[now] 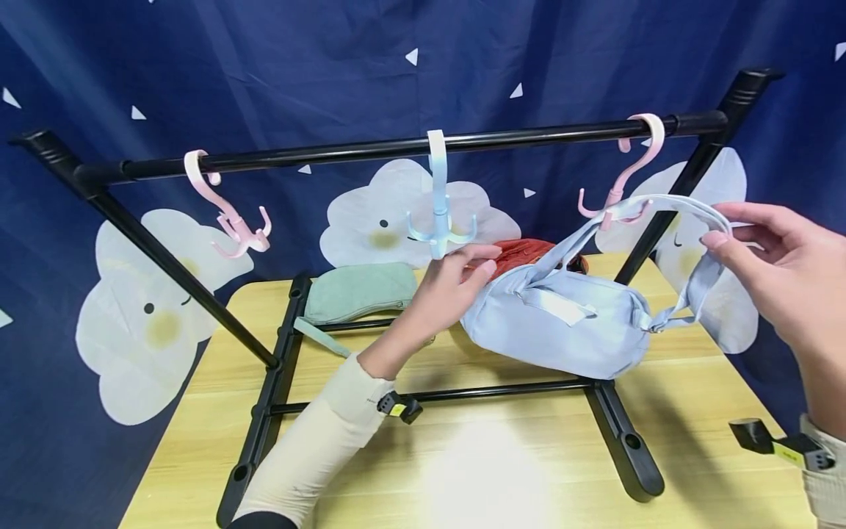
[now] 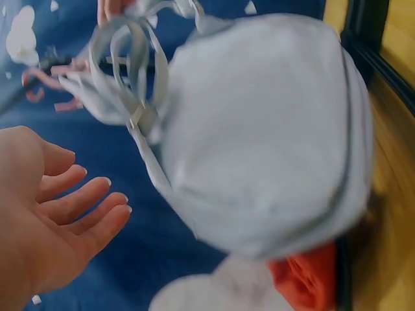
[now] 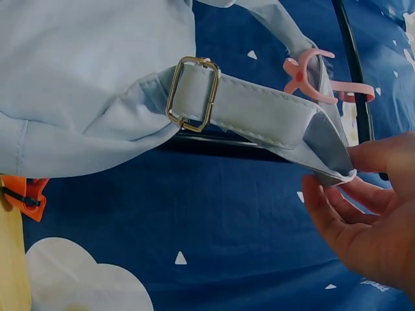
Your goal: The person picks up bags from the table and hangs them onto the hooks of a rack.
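A light blue backpack point(image 1: 555, 323) hangs tilted at the right pink hook point(image 1: 617, 198), its strap looped over the prongs. My right hand point(image 1: 780, 272) pinches the strap to the right of that hook; in the right wrist view the fingers and thumb hold the strap point(image 3: 259, 113) beyond its gold buckle point(image 3: 194, 94). My left hand point(image 1: 456, 286) is beside the bag's left end, below the blue hook point(image 1: 439, 213). In the left wrist view the left hand point(image 2: 58, 214) has its fingers relaxed and holds nothing, with a gap to the backpack point(image 2: 259, 136).
A black rack with a top bar point(image 1: 529, 137) stands on the wooden table point(image 1: 198, 441). Another pink hook point(image 1: 241, 231) hangs at the left. A green pouch point(image 1: 357, 292) lies at the back, and a red-orange item point(image 1: 522, 253) sits behind the backpack.
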`<state>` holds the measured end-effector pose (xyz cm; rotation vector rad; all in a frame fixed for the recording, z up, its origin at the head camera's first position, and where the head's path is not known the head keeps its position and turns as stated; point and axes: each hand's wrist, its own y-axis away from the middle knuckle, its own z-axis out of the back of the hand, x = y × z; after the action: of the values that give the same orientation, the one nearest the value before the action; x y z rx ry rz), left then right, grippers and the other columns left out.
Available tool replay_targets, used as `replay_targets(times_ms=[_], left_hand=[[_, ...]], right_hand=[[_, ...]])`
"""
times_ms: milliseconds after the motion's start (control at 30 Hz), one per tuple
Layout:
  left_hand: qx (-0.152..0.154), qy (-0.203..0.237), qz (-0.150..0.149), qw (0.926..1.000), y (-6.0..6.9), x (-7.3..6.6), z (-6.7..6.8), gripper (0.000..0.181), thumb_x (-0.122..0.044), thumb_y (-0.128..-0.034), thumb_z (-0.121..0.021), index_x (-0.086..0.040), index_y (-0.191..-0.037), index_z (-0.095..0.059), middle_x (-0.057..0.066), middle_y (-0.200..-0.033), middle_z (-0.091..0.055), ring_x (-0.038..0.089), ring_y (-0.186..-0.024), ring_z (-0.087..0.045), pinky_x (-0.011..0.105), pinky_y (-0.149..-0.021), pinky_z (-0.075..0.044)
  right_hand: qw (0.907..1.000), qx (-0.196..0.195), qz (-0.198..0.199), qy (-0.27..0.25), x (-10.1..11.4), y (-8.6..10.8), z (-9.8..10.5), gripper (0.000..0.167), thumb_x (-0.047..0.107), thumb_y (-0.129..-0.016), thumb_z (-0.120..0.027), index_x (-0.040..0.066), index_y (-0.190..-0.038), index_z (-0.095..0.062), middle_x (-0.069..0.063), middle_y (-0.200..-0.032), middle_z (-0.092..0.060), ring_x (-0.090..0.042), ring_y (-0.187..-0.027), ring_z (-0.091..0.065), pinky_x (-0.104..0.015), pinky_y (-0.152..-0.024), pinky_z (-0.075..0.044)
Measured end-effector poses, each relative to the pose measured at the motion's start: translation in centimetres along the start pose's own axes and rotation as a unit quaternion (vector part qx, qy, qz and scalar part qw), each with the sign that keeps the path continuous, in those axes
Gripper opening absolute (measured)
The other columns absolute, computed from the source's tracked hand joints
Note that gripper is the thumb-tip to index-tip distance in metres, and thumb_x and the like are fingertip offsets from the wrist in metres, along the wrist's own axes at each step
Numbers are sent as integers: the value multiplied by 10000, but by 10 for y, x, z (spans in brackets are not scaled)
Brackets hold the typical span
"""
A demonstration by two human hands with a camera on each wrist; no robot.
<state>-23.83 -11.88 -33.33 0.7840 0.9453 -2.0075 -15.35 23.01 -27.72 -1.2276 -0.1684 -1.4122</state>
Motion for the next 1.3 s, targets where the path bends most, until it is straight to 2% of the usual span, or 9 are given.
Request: replay_targets(times_ms=[167,300,400,533,633,800,1033,1133,1300], left_hand=[[118,-452,187,9987,2,26,9,319,-237,-1075,-530,-117,-1333,-674,52,-1320,-730,224,-1127,-744,323,-981,-585],[428,-634,203,9969,4,43,13,298,-170,-1066,-550,-87,-1321,-681,74,-1341,-716,250,-1114,-743,354,-966,-593],[703,-805,349,9937,3,55,13,309,-122,-1052,-567,-79,-1339,-673,87,-1369,-699,257,-1132,-732,371,-975,-588],[1082,-1129,733,9850,0,71,10,343,-109,-1040,-600,-97,-1379,-652,99,-1371,-694,261,-1203,-699,395,-994,-578],[1375,-1416,854,9766,0,83,7,360,-117,-1026,-639,-111,-1385,-652,105,-1362,-696,270,-1256,-664,422,-1036,-553],[1688,-1755,697,9674,0,100,2,378,-83,-985,-698,-89,-1362,-669,93,-1373,-695,288,-1329,-619,444,-1122,-497],[1994,-2099,294,9567,3,115,-3,346,-68,-949,-740,-74,-1293,-697,97,-1338,-708,291,-1332,-613,436,-1164,-457],[2009,-2065,146,9575,2,120,-6,326,-81,-937,-758,-78,-1259,-710,106,-1302,-720,306,-1295,-630,443,-1157,-455],[1964,-2083,-88,9581,1,127,-12,240,-59,-925,-761,-78,-1163,-739,80,-1138,-748,307,-1153,-674,440,-1078,-491]], right_hand=[[9998,-1,-120,155,4,0,-3,364,86,-956,-722,165,-1310,-702,345,-900,-600,155,-756,-570,43,-772,-433],[9993,25,-198,325,6,1,-6,383,118,-963,-720,143,-1343,-685,343,-920,-585,157,-782,-564,51,-786,-416],[9988,28,-270,401,6,2,-6,391,137,-966,-720,151,-1355,-679,339,-929,-576,156,-791,-559,54,-786,-409],[9985,48,-255,476,7,3,-7,398,149,-969,-721,155,-1364,-673,333,-955,-569,139,-823,-552,57,-792,-404],[9990,38,-135,436,8,3,-8,402,137,-963,-729,147,-1362,-675,332,-989,-575,131,-860,-558,55,-800,-410],[9998,55,56,180,9,3,-12,406,86,-943,-746,135,-1342,-687,314,-1033,-610,123,-902,-592,43,-816,-431],[9997,185,74,173,10,5,-15,416,93,-956,-729,135,-1365,-666,309,-1047,-595,122,-920,-587,41,-821,-431],[9998,203,93,-3,11,5,-15,428,66,-948,-731,125,-1367,-664,288,-1091,-614,116,-938,-608,36,-817,-439],[9994,193,191,-225,11,8,-15,444,18,-929,-732,113,-1358,-668,268,-1147,-636,108,-963,-633,26,-819,-453]])
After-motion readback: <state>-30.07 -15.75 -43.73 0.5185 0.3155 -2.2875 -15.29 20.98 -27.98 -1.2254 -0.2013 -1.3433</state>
